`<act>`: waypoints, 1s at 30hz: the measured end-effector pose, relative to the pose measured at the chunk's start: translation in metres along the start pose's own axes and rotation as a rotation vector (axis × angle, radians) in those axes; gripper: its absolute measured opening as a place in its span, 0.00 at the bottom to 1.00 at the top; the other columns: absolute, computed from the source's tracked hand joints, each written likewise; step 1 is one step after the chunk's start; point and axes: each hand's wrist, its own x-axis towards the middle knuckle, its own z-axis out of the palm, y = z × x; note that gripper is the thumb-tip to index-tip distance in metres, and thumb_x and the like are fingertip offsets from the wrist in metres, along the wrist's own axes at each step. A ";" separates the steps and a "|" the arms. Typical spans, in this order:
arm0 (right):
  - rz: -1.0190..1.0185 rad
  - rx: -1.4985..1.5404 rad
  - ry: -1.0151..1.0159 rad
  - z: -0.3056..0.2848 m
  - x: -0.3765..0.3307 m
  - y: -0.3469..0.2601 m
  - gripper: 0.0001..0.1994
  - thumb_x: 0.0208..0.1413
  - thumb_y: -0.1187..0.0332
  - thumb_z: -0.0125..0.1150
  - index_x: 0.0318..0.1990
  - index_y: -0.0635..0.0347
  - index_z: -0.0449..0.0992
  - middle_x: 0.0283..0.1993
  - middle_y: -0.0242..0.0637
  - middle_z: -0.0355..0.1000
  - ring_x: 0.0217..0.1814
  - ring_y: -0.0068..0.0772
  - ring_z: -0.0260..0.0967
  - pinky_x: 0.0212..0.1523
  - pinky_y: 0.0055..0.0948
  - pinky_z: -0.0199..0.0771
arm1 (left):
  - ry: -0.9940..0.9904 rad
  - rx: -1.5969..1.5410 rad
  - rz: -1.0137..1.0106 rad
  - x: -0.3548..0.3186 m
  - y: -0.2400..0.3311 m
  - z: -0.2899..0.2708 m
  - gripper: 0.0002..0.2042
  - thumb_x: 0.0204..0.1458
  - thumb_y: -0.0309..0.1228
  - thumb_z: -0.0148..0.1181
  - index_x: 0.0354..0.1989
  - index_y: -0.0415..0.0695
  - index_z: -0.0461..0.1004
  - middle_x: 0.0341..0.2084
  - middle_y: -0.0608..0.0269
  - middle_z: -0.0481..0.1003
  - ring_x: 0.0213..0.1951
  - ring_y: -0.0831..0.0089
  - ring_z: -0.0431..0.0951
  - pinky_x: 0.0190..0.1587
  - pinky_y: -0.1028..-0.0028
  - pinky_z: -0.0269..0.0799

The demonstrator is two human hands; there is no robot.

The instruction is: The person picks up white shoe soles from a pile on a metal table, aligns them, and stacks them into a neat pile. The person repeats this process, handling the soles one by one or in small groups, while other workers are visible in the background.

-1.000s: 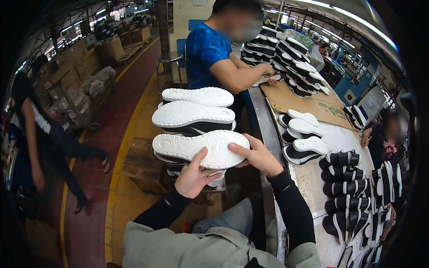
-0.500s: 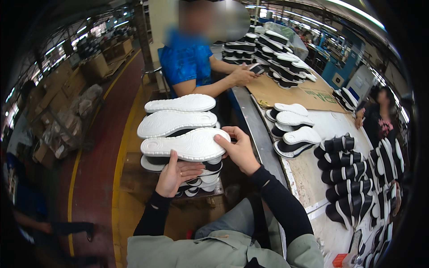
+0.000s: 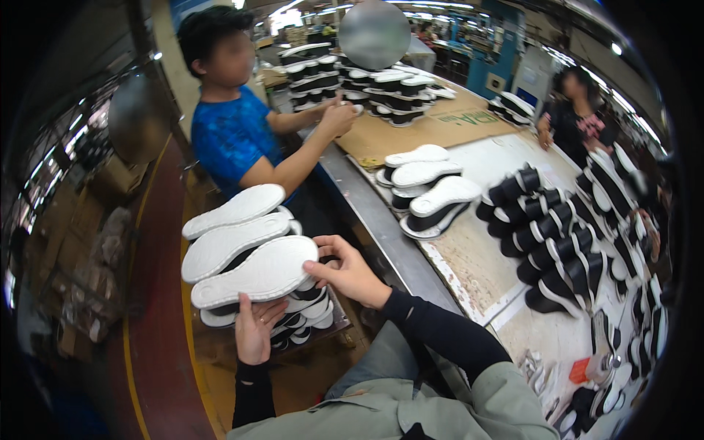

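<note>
A white patterned shoe sole (image 3: 253, 271) lies nearest me on top of a stack, its underside up. My right hand (image 3: 353, 273) pinches its right end, thumb on top and fingers round the edge. My left hand (image 3: 257, 331) holds its near edge, thumb up against the rim and fingers partly hidden beneath. Just beyond lie a second white sole (image 3: 231, 246) and a third white sole (image 3: 235, 210). Under them, more black and white soles (image 3: 312, 312) are piled on a low stand.
On the right, a long worktable (image 3: 484, 290) carries upturned white soles (image 3: 440, 198) and rows of black strapped sandals (image 3: 543, 242). Stacks of soles stand on cardboard (image 3: 433, 128) farther back. A person in blue (image 3: 235, 139) stands across; another person (image 3: 579, 117) is at the far right.
The view has swung right, so the stack and table appear farther left. Both hands stay on the near sole. The person in blue now appears more upright and farther left.
</note>
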 end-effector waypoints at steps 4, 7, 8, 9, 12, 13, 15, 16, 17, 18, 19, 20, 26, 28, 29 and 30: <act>-0.052 -0.070 -0.004 -0.013 -0.012 0.002 0.34 0.49 0.58 0.69 0.57 0.68 0.60 0.47 0.47 0.64 0.30 0.20 0.70 0.28 0.19 0.72 | 0.015 0.003 0.018 0.000 -0.006 -0.011 0.33 0.62 0.55 0.36 0.43 0.28 0.70 0.39 0.45 0.76 0.43 0.59 0.77 0.50 0.65 0.70; -0.099 -0.199 0.018 -0.039 -0.036 -0.017 0.32 0.49 0.59 0.69 0.57 0.67 0.61 0.48 0.47 0.65 0.29 0.19 0.70 0.32 0.18 0.71 | 0.006 0.062 0.020 0.000 -0.005 -0.008 0.32 0.62 0.54 0.39 0.41 0.29 0.70 0.38 0.46 0.76 0.42 0.59 0.77 0.48 0.66 0.71; -0.107 -0.210 0.033 -0.049 -0.045 -0.024 0.32 0.49 0.59 0.69 0.57 0.66 0.61 0.48 0.47 0.65 0.30 0.19 0.70 0.32 0.18 0.71 | -0.001 0.070 0.030 0.000 -0.007 -0.008 0.31 0.62 0.54 0.40 0.39 0.30 0.71 0.37 0.47 0.76 0.41 0.60 0.78 0.46 0.68 0.71; -0.116 -0.220 0.049 -0.060 -0.056 -0.032 0.32 0.49 0.60 0.69 0.57 0.65 0.62 0.48 0.46 0.66 0.31 0.19 0.70 0.32 0.18 0.70 | 0.008 0.072 0.028 0.002 -0.010 -0.005 0.29 0.62 0.52 0.41 0.37 0.31 0.72 0.36 0.47 0.77 0.39 0.61 0.78 0.46 0.68 0.72; -0.171 -0.317 0.137 -0.101 -0.098 -0.077 0.29 0.49 0.60 0.69 0.55 0.63 0.65 0.51 0.43 0.66 0.35 0.19 0.71 0.36 0.17 0.71 | -0.149 0.131 0.063 0.003 -0.016 0.006 0.24 0.61 0.46 0.47 0.35 0.31 0.73 0.35 0.48 0.78 0.38 0.64 0.79 0.46 0.68 0.73; -0.219 -0.336 0.182 -0.114 -0.112 -0.088 0.28 0.49 0.61 0.69 0.55 0.63 0.65 0.52 0.42 0.66 0.36 0.19 0.71 0.36 0.17 0.71 | -0.215 0.143 0.070 0.002 -0.019 0.013 0.21 0.60 0.43 0.49 0.35 0.31 0.74 0.35 0.49 0.78 0.37 0.65 0.79 0.46 0.69 0.73; -0.282 -0.391 0.337 -0.138 -0.142 -0.119 0.27 0.49 0.62 0.70 0.54 0.63 0.67 0.51 0.39 0.69 0.37 0.19 0.71 0.36 0.18 0.72 | -0.351 0.182 0.084 -0.002 -0.024 0.032 0.17 0.59 0.37 0.53 0.36 0.31 0.75 0.34 0.50 0.78 0.36 0.67 0.79 0.46 0.70 0.74; -0.312 -0.478 0.473 -0.155 -0.163 -0.135 0.23 0.51 0.67 0.67 0.54 0.63 0.68 0.50 0.37 0.69 0.39 0.19 0.70 0.39 0.19 0.71 | -0.428 0.239 0.051 -0.001 -0.022 0.052 0.13 0.57 0.32 0.55 0.36 0.31 0.75 0.34 0.52 0.78 0.38 0.68 0.79 0.46 0.71 0.74; -0.337 -0.564 0.598 -0.171 -0.183 -0.148 0.20 0.53 0.71 0.64 0.53 0.63 0.69 0.50 0.35 0.70 0.41 0.19 0.70 0.41 0.19 0.71 | -0.507 0.244 0.013 -0.001 -0.025 0.072 0.10 0.55 0.27 0.55 0.37 0.31 0.76 0.34 0.53 0.79 0.39 0.70 0.79 0.47 0.73 0.73; -0.407 -0.606 0.790 -0.185 -0.202 -0.156 0.20 0.53 0.71 0.64 0.53 0.64 0.69 0.49 0.35 0.70 0.40 0.19 0.71 0.40 0.19 0.71 | -0.611 0.293 0.004 -0.003 -0.024 0.097 0.09 0.54 0.26 0.57 0.39 0.31 0.76 0.35 0.54 0.79 0.39 0.71 0.78 0.47 0.74 0.72; -0.479 -0.641 0.974 -0.202 -0.219 -0.160 0.19 0.53 0.72 0.63 0.53 0.64 0.70 0.48 0.36 0.71 0.38 0.19 0.71 0.38 0.18 0.71 | -0.706 0.345 -0.001 -0.007 -0.023 0.122 0.10 0.52 0.24 0.59 0.40 0.31 0.76 0.36 0.55 0.79 0.40 0.72 0.78 0.48 0.75 0.71; -0.533 -0.644 1.151 -0.220 -0.236 -0.162 0.19 0.50 0.71 0.65 0.50 0.63 0.72 0.47 0.37 0.71 0.34 0.18 0.71 0.31 0.19 0.69 | -0.821 0.343 0.006 -0.010 -0.024 0.145 0.11 0.51 0.24 0.60 0.41 0.32 0.76 0.38 0.55 0.78 0.40 0.73 0.78 0.48 0.76 0.71; -0.262 -1.173 1.831 -0.316 -0.335 -0.148 0.24 0.49 0.53 0.65 0.48 0.61 0.75 0.45 0.50 0.69 0.40 0.41 0.70 0.41 0.33 0.70 | -1.388 0.511 0.446 -0.023 -0.057 0.315 0.21 0.44 0.33 0.69 0.45 0.36 0.75 0.35 0.53 0.77 0.39 0.68 0.77 0.44 0.73 0.71; -0.209 -1.175 1.878 -0.322 -0.340 -0.146 0.28 0.48 0.47 0.64 0.49 0.60 0.75 0.46 0.54 0.66 0.51 0.54 0.65 0.52 0.41 0.66 | -1.398 0.477 0.626 -0.029 -0.079 0.375 0.26 0.41 0.37 0.70 0.49 0.37 0.72 0.36 0.52 0.76 0.40 0.64 0.76 0.45 0.71 0.70; -0.171 -1.189 1.873 -0.329 -0.341 -0.144 0.29 0.50 0.44 0.61 0.52 0.57 0.74 0.50 0.58 0.65 0.54 0.57 0.64 0.54 0.42 0.65 | -1.388 0.438 0.731 -0.032 -0.091 0.404 0.30 0.40 0.38 0.71 0.52 0.37 0.70 0.37 0.52 0.75 0.41 0.62 0.75 0.46 0.70 0.69; -0.100 -1.220 1.888 -0.336 -0.338 -0.140 0.30 0.50 0.42 0.59 0.53 0.53 0.73 0.52 0.60 0.63 0.56 0.59 0.61 0.56 0.45 0.62 | -1.370 0.467 0.772 -0.035 -0.103 0.431 0.33 0.40 0.39 0.71 0.54 0.38 0.67 0.40 0.51 0.73 0.43 0.60 0.74 0.48 0.68 0.69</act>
